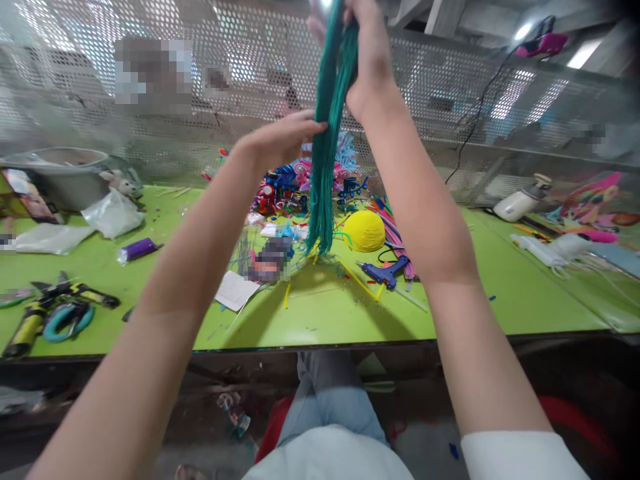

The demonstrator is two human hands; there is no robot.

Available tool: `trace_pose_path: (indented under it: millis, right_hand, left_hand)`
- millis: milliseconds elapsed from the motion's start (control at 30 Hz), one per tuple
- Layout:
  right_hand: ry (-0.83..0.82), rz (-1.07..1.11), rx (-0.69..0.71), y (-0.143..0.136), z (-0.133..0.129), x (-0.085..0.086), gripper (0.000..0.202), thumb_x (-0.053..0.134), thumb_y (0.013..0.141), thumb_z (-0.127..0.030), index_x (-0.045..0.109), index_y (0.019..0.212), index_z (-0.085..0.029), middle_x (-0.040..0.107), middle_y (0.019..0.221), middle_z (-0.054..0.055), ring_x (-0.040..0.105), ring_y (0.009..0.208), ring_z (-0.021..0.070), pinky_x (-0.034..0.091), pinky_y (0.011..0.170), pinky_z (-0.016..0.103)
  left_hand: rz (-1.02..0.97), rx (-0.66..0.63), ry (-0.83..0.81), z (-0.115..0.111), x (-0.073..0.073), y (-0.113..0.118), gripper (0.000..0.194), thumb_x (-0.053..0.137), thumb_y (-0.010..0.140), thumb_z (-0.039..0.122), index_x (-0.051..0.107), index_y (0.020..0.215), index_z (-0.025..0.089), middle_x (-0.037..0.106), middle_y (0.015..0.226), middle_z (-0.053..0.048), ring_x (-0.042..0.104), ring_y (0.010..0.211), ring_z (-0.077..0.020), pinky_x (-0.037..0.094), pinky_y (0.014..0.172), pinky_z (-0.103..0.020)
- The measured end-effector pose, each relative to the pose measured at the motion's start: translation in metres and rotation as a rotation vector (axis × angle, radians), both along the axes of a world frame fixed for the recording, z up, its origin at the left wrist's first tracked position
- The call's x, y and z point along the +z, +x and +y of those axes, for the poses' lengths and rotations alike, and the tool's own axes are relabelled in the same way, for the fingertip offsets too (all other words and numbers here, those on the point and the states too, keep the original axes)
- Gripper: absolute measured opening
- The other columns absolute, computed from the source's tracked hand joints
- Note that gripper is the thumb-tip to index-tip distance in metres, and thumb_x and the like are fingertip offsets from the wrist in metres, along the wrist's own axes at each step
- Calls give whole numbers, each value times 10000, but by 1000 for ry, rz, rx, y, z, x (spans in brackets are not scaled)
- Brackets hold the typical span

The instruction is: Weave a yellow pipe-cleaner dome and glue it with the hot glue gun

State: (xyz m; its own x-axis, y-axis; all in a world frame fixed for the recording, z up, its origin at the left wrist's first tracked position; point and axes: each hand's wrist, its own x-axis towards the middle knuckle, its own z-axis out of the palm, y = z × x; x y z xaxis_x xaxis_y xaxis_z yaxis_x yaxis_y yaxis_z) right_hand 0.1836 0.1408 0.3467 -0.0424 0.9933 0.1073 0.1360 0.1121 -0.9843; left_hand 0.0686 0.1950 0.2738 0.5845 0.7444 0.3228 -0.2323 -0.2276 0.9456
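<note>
A long bundle of dark green strands (327, 147) hangs over the green table, its loose lower ends just above the clutter there. High at the top of the picture, my right hand (367, 50) is closed round the upper part of the bundle. My left hand (287, 139) is lower down at the bundle's left side, fingers stretched out and touching the strands. Behind the lower ends lies a yellow dome (365, 231), with a blue glue gun (386, 272) in front of it on the right.
Pliers (60, 293) and teal-handled scissors (69, 321) lie at the left, near a purple roll (137, 250). A grey tub (67, 177) stands behind. A white bottle (520, 200) is at the right. A perforated metal screen (240, 80) rises behind the table (500, 287).
</note>
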Motion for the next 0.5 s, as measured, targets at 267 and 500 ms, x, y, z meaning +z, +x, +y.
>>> trace_pose_path:
  millis: [267, 500]
  right_hand:
    - [128, 306, 16, 7, 21, -28, 443, 460, 852, -492, 171, 622, -248, 177, 561, -65, 102, 470, 112, 144, 413, 262]
    - [213, 141, -74, 16, 34, -37, 369, 241, 938, -433, 204, 629, -234, 180, 573, -73, 140, 510, 97, 227, 489, 236]
  left_hand:
    - [-113, 211, 13, 27, -69, -18, 530, 366, 930, 626, 520, 1221, 211, 571, 1282, -85, 576, 1219, -259, 466, 976, -401]
    - [63, 264, 199, 39, -67, -34, 312, 460, 922, 400, 577, 1123, 192, 616, 1189, -67, 598, 1171, -228, 484, 963, -386]
